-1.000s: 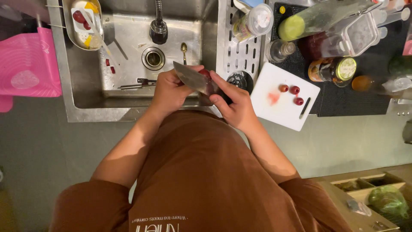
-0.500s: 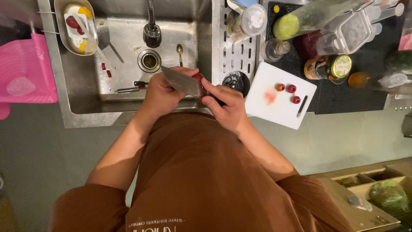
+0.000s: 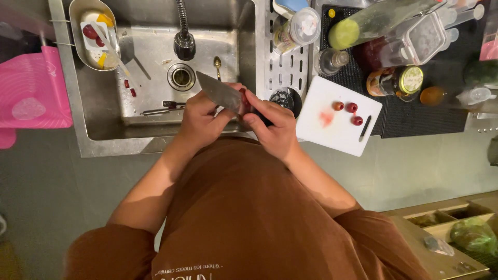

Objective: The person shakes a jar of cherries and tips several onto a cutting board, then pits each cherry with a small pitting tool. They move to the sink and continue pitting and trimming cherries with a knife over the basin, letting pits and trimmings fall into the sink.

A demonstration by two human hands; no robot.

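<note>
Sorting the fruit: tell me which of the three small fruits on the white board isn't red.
The leftmost small fruit on the white cutting board: it looks orange-brown, while the other two fruits are deep red.

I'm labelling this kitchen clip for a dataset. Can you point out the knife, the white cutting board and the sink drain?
knife [image 3: 218, 92]: head view, on the flat of the blade, above the hands.
white cutting board [image 3: 332, 136]: head view, on a bare part near its lower edge.
sink drain [image 3: 181, 77]: head view, on the round strainer's centre.

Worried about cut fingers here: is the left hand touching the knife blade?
Touching. The head view shows the left hand with its thumb laid against the flat of the knife blade, no gap between them, while the right hand holds the handle end.
</note>
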